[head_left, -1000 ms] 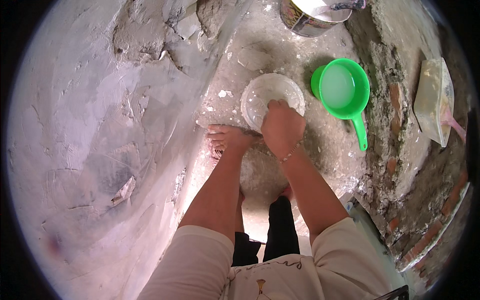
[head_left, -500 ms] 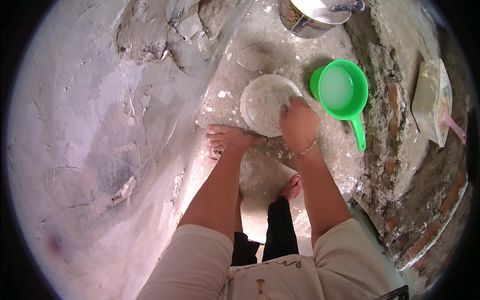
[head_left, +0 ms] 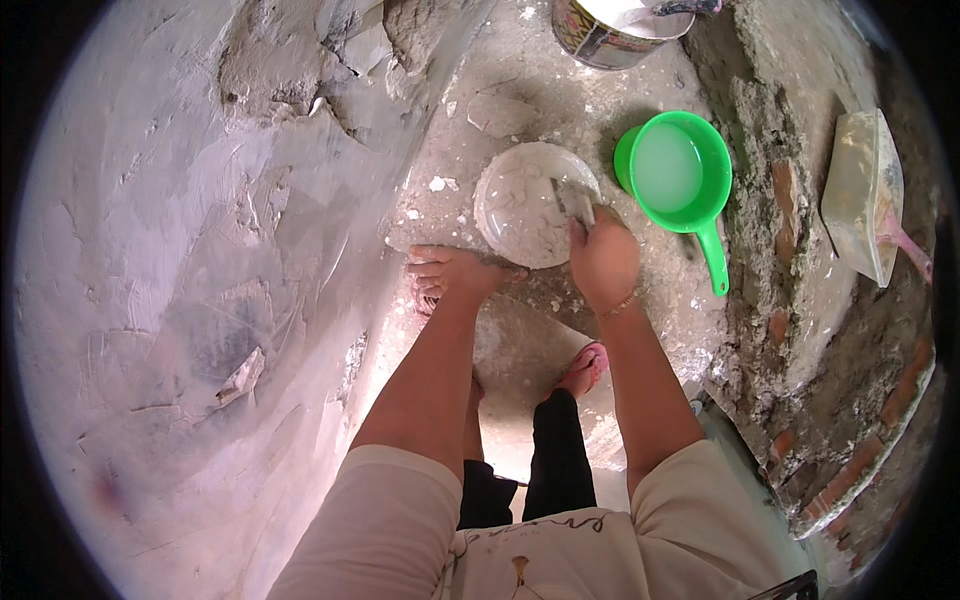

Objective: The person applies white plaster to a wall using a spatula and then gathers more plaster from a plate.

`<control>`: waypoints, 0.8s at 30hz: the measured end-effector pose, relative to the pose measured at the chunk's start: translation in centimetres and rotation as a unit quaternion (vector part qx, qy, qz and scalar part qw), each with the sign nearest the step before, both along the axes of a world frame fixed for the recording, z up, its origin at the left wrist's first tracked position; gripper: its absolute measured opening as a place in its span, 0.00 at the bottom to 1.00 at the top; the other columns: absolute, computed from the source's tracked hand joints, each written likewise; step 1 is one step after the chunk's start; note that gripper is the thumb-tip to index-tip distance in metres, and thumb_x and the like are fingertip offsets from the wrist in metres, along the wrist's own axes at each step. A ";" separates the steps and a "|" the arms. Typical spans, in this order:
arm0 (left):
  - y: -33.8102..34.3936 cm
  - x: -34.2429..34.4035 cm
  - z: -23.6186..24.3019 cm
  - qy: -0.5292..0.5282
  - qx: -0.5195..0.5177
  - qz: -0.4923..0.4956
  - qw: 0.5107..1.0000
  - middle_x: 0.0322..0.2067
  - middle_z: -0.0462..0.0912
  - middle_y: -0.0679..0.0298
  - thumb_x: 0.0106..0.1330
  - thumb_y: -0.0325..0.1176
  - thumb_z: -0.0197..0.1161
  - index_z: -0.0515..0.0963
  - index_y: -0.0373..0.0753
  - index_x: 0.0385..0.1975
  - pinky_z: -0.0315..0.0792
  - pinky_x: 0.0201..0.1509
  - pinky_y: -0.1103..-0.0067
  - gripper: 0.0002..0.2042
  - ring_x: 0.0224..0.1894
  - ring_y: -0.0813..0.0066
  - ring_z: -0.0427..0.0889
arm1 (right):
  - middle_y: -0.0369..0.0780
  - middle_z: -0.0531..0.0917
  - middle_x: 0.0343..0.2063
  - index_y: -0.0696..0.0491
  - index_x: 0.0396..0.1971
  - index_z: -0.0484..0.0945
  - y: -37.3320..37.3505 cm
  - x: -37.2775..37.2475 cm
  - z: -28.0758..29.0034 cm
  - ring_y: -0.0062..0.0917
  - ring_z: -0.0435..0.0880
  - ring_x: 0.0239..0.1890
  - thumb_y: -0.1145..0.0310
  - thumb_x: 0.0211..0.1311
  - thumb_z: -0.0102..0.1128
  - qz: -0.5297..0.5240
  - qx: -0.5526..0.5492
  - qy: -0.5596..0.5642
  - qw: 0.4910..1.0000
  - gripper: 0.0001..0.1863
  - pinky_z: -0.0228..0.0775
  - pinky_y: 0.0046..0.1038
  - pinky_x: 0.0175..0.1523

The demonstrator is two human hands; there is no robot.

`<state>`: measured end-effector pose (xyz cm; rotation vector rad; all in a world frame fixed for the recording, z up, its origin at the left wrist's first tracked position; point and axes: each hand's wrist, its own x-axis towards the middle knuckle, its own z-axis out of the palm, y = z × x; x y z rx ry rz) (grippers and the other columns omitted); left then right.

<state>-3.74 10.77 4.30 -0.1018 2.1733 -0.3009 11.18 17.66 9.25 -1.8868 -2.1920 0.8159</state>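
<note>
Right hand [head_left: 605,258] is clenched around a flat-ended tool [head_left: 574,200], dipping into a round tub [head_left: 480,208] of pale, mucky stuff, from about 4 o'clock on the rim. Tub's at 12 o'clock from the person. Left hand [head_left: 455,273] is palm-down near the tub's 8 o'clock; can't tell if it's gripping anything underneath. Green dipper [head_left: 718,175] with cloudy liquid sits between 2 and 3, bucket [head_left: 600,48] at 1.

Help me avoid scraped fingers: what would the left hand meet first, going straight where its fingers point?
The left hand would probably meet the grey wall first, though the depth is unclear.
</note>
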 end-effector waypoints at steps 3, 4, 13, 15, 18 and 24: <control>-0.2 0.0 -0.1 0.000 0.011 -0.002 1.000 0.69 0.22 0.42 0.28 0.50 0.85 0.14 0.36 0.64 0.38 0.75 0.60 0.80 0.73 0.45 0.30 | 0.52 0.81 0.27 0.57 0.31 0.78 -0.2 0.6 0.3 0.49 0.81 0.31 0.63 0.55 0.61 -0.034 -0.038 -0.048 0.998 0.12 0.73 0.45 0.37; -0.2 0.0 -0.1 0.000 0.017 -0.003 1.000 0.69 0.22 0.42 0.28 0.50 0.85 0.14 0.36 0.64 0.38 0.75 0.60 0.80 0.73 0.45 0.30 | 0.52 0.81 0.26 0.57 0.30 0.78 -0.3 0.8 0.2 0.50 0.81 0.31 0.63 0.55 0.61 -0.046 -0.060 -0.073 0.994 0.12 0.73 0.45 0.37; 0.0 0.2 -0.5 0.012 0.016 0.009 1.000 0.69 0.22 0.42 0.26 0.49 0.86 0.14 0.35 0.64 0.37 0.75 0.60 0.81 0.73 0.46 0.29 | 0.51 0.83 0.27 0.58 0.32 0.78 -0.5 0.9 -0.7 0.47 0.83 0.30 0.63 0.55 0.61 -0.068 -0.035 -0.040 0.996 0.12 0.74 0.44 0.37; -0.2 0.0 -0.6 0.009 0.004 0.003 1.000 0.70 0.23 0.42 0.26 0.48 0.86 0.14 0.35 0.64 0.37 0.75 0.60 0.81 0.73 0.46 0.29 | 0.51 0.82 0.29 0.58 0.34 0.78 -0.4 0.8 -0.5 0.47 0.82 0.32 0.65 0.56 0.60 -0.055 -0.045 -0.026 0.997 0.12 0.74 0.44 0.38; -0.3 -0.1 -0.4 0.010 0.006 0.007 1.000 0.70 0.23 0.42 0.26 0.48 0.86 0.14 0.35 0.64 0.36 0.75 0.60 0.81 0.73 0.47 0.29 | 0.50 0.81 0.32 0.57 0.35 0.77 0.1 0.9 0.3 0.47 0.82 0.33 0.68 0.56 0.58 -0.049 0.006 0.008 0.999 0.10 0.74 0.44 0.38; 0.2 0.1 -0.5 0.014 -0.001 0.016 1.000 0.70 0.23 0.43 0.26 0.49 0.85 0.13 0.36 0.64 0.35 0.75 0.60 0.81 0.73 0.47 0.29 | 0.44 0.78 0.39 0.53 0.37 0.76 -2.0 -1.0 -0.3 0.41 0.82 0.33 0.70 0.54 0.57 0.084 -0.009 -0.049 0.995 0.10 0.75 0.42 0.37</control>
